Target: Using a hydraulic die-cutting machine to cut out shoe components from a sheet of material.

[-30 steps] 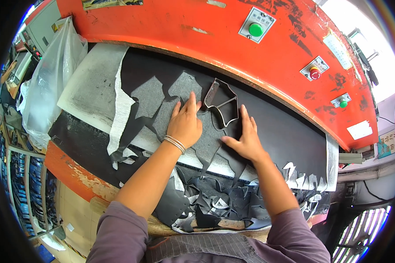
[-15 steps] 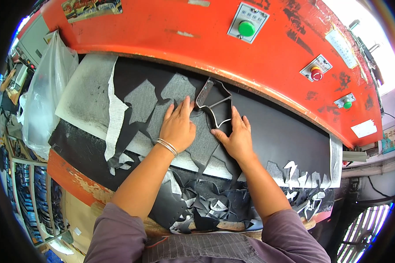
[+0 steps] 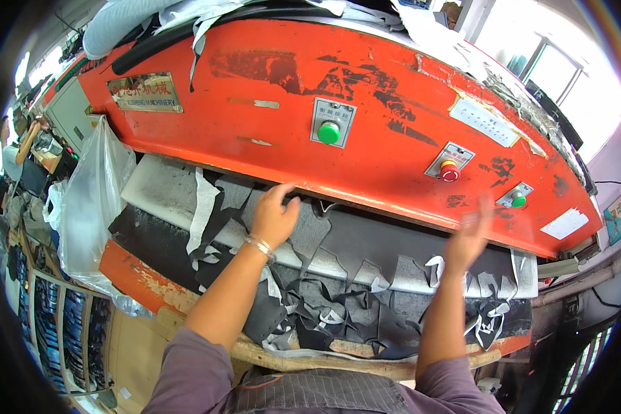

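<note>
My left hand [image 3: 274, 217], with metal bangles at the wrist, is held at the lower edge of the orange press head [image 3: 255, 162]. Its thumb and index finger are apart and nothing is between them; I cannot tell if they touch the edge. My right hand [image 3: 468, 238] is raised before the right part of the press, blurred, its fingers stretched upward without a hold on anything. It is nearest the red button [image 3: 449, 172] and the right green button [image 3: 518, 200]. Only a bit of the metal cutting die [image 3: 327, 206] shows below the press head, on dark sheet material [image 3: 393, 241].
Another green button [image 3: 329, 133] is on the press front. Cut scraps [image 3: 331, 314] lie along the near edge. A clear plastic bag [image 3: 93, 207] hangs at the left, above a rack [image 3: 69, 331]. Another person [image 3: 17, 152] is at the far left.
Both hands have left the cutting die. The right hand has moved right toward the buttons. The press head now hides most of the die, and the view has tilted upward.
</note>
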Tool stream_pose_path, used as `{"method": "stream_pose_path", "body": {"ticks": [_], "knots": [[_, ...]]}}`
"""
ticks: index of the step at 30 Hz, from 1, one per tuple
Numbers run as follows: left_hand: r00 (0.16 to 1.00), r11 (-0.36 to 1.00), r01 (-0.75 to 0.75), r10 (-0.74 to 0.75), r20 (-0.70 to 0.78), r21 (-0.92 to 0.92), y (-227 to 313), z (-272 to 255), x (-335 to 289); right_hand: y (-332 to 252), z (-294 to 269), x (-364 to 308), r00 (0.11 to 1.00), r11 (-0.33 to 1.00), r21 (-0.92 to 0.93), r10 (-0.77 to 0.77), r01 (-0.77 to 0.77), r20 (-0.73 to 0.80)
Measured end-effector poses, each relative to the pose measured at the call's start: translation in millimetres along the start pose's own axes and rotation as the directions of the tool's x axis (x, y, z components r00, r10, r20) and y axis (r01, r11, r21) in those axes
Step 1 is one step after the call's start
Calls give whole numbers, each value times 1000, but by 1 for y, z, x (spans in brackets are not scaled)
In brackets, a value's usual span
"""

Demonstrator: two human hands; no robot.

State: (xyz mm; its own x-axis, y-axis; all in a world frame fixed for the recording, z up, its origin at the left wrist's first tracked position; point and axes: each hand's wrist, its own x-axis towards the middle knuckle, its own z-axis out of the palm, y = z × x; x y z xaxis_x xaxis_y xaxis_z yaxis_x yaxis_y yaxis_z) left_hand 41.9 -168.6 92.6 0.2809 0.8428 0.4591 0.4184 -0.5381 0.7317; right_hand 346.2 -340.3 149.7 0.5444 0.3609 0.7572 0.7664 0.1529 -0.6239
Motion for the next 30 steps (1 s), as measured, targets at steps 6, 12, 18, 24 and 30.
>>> {"method": "stream_pose_path", "body": {"ticks": [6, 12, 18, 24, 30], "knots": [[783, 818, -566, 572, -245, 102, 120, 24, 85, 90, -68, 139, 820, 911, -398, -145, -108, -553], [885, 888, -460, 457, 88, 10, 110, -8, 33, 53, -80, 89, 917, 873, -487, -163, -39, -365], [690, 964, -265, 201, 695, -15, 86, -25, -157, -64, -79, -101, 632, 974, 47, -180, 221, 753], [811, 964, -245, 148, 566, 99, 96, -16, -223, -105, -67, -207, 366, 921, -112, -36, 374, 930], [904, 980, -177, 125, 410, 91, 111, -15, -227, -119, -68, -197, 420, 903, -151, -35, 402, 907]]}}
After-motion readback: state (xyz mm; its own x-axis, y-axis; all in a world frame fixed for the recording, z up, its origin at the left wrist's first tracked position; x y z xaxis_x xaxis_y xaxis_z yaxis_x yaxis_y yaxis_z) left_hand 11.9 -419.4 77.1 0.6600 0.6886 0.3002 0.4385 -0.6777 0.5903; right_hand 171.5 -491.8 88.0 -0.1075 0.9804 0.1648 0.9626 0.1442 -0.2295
